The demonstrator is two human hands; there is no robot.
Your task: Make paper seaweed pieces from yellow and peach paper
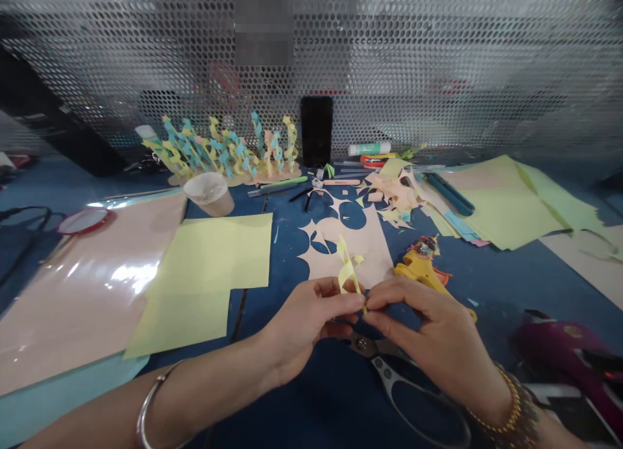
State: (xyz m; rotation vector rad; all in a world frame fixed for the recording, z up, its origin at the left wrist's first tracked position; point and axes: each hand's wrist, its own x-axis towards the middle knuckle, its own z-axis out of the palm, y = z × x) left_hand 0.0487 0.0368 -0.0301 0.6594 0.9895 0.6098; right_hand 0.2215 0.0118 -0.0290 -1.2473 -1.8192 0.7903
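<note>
Blue surface (292,241); yellow paper sheets (219,254); perforated grey mesh panel (413,60); pale pink cut paper (365,238); red-rimmed lid (85,221); purple glue gun (559,345).

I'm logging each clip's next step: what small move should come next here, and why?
Probably a light pinch or twist of the strip's lower end by the right hand, with the left hand steadying it: both hands' fingertips meet at that end, while the curl above stands free. Neither hand holds the scissors, so cutting seems less likely.

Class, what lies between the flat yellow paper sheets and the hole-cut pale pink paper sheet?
The head view shows a thin pale-blue scrap on the blue tabletop there.
</note>
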